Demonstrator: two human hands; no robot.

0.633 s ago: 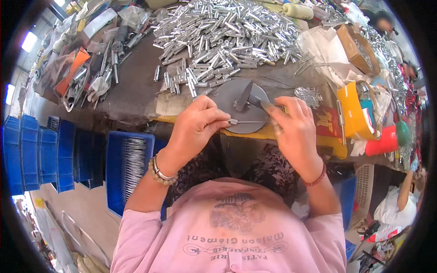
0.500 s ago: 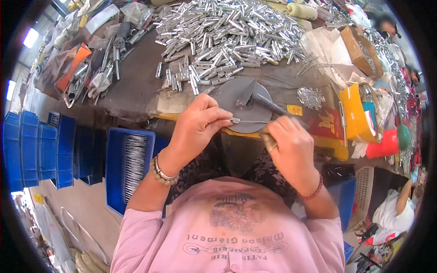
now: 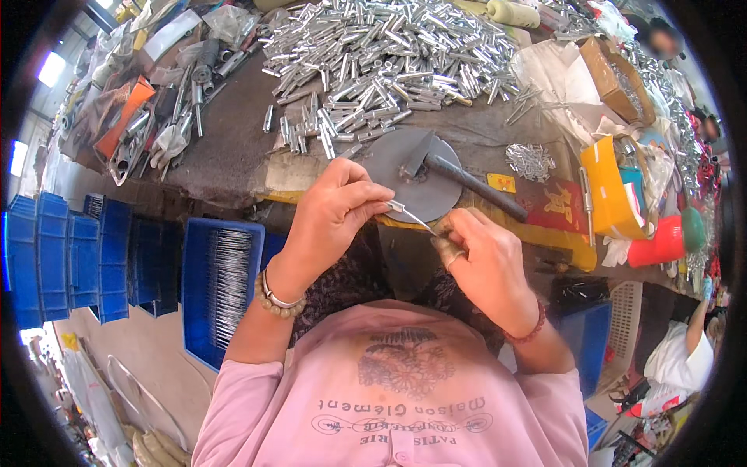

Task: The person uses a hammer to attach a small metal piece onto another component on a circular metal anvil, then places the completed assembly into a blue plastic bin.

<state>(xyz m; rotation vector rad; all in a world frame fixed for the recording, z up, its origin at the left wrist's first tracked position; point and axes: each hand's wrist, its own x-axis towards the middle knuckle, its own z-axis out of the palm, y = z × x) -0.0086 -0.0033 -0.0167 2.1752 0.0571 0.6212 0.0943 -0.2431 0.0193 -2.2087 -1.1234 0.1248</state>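
Observation:
My left hand (image 3: 331,210) pinches a small silver metal sleeve (image 3: 396,206) between thumb and fingers. From that sleeve a thin metal rod (image 3: 417,219) slants down to the right. Its other end is in the closed fingers of my right hand (image 3: 490,261), which hide the tip. Both hands are above the table's near edge, in front of a round grey metal plate (image 3: 379,161). A hammer (image 3: 471,184) lies across this plate, its head on the plate and its dark handle pointing right.
A large heap of silver metal tubes (image 3: 389,66) covers the far table. Small metal pins (image 3: 531,162) lie right of the plate, near a yellow box (image 3: 611,191). At left, a blue bin (image 3: 201,233) holds many thin rods. Tools and bags (image 3: 167,117) clutter the far left.
The rod has tilted from nearly level to sloping down rightward. My right hand has come slightly left and lower, its fingers closer to the left hand.

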